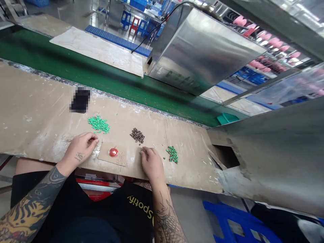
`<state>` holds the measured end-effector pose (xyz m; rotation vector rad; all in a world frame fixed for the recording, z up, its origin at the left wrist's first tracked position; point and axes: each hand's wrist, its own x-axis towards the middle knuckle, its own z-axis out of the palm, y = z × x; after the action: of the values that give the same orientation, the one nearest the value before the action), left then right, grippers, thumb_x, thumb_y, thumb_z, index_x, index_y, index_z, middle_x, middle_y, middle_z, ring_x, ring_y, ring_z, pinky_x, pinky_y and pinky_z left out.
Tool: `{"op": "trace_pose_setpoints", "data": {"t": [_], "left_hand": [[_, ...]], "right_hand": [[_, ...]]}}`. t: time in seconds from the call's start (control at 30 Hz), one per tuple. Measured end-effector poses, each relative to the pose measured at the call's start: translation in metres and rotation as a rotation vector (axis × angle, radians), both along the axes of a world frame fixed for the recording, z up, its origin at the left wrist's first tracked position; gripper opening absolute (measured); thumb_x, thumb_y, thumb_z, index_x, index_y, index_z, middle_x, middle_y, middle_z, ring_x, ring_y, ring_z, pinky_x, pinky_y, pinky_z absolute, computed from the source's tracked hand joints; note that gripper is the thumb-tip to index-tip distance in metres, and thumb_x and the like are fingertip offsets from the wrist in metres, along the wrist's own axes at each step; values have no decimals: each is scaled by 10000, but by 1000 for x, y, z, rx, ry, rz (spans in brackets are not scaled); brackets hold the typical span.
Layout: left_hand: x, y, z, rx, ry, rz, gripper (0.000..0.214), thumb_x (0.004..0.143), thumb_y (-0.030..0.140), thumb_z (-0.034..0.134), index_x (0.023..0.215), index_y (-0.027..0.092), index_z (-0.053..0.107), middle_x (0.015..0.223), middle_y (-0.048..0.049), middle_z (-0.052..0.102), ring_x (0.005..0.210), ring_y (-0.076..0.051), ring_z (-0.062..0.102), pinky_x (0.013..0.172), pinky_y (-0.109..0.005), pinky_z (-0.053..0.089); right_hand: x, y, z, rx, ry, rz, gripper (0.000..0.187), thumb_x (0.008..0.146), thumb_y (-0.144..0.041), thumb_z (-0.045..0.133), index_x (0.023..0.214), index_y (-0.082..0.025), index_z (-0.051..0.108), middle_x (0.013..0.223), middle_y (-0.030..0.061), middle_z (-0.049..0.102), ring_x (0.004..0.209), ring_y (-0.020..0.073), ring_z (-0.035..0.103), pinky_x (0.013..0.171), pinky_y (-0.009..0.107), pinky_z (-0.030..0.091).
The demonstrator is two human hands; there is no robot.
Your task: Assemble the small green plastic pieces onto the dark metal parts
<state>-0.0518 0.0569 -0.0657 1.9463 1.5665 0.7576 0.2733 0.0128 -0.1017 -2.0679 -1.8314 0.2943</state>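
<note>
My left hand (80, 150) rests on the worn tabletop (35, 111) with its fingers curled in a pinch, just below a pile of small green pieces (99, 124); what it pinches is too small to see. My right hand (151, 163) lies knuckles up at the table's near edge, fingers curled, beside a second small green pile (172, 154) and below a heap of dark brown pieces (137, 135). Between my hands a small red round piece (113, 152) sits on a brown card (113, 156), with tiny pale bits next to it.
A blurred dark object (80, 100) lies at the table's back. Behind runs a green conveyor belt (76, 69) under a large tilted steel housing (199, 50). A grey steel chute (273, 148) stands at the right. A blue stool (227, 219) is below.
</note>
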Motion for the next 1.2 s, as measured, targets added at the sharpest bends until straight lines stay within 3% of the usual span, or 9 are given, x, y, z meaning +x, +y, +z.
{"op": "trace_pose_setpoints", "data": {"t": [0.17,0.33,0.4,0.53,0.67,0.8,0.97,1.07,1.2], "left_hand": [[3,-25,3,-32,-106,-158,131,954,241,562,913,187,673,888,-35,718,825,-191,660,767,-291,482],[8,-43,25,-60,-206,-210,125,943,209,569,881,192,676,848,-28,704,806,-185,653,751,-296,479],[18,-50,32,-126,-266,-219,115,928,206,588,877,196,690,843,-23,711,799,-184,655,745,-292,482],[45,-63,35,-412,-501,-295,135,923,259,610,943,178,716,877,-44,740,811,-195,684,724,-285,513],[61,-71,28,-671,-820,-351,283,943,411,627,965,137,693,884,-75,723,822,-202,693,774,-317,556],[61,-76,24,-726,-1001,-317,370,915,513,680,940,145,650,858,-52,667,804,-179,658,789,-321,555],[60,-80,23,-676,-1026,-214,341,917,487,680,866,153,642,781,-23,628,732,-148,611,727,-275,516],[59,-80,25,-605,-964,-206,295,924,434,654,835,152,648,805,-40,679,762,-169,639,748,-287,522],[56,-80,31,-376,-698,-206,210,930,302,605,818,158,709,793,-49,730,760,-185,662,732,-289,512]], "right_hand": [[-5,15,-1,-65,61,38,265,925,-184,457,922,-144,719,952,164,711,916,294,659,891,432,487],[-14,7,15,-68,176,79,191,918,-202,461,891,-176,648,902,125,685,869,266,655,839,406,510],[-28,-8,28,-47,347,161,155,950,-275,490,901,-205,619,907,79,664,866,231,648,814,361,531],[-64,-40,53,-25,929,378,124,961,-302,606,864,-226,616,1037,60,602,1010,205,616,875,341,536],[-86,-55,62,-52,1154,381,83,961,-275,650,890,-233,642,1069,52,573,997,184,622,799,295,562],[-92,-61,61,118,1017,361,44,965,-226,640,950,-244,677,1024,56,600,938,180,651,751,290,586],[-97,-63,63,357,650,442,265,947,-78,592,1111,-268,677,1000,66,678,927,196,695,789,342,611],[-98,-62,62,453,516,467,344,926,-28,592,1151,-276,669,974,68,698,869,200,697,744,358,619],[-99,-63,61,492,440,492,387,906,4,595,1170,-269,668,957,73,723,849,206,700,732,369,618]]}}
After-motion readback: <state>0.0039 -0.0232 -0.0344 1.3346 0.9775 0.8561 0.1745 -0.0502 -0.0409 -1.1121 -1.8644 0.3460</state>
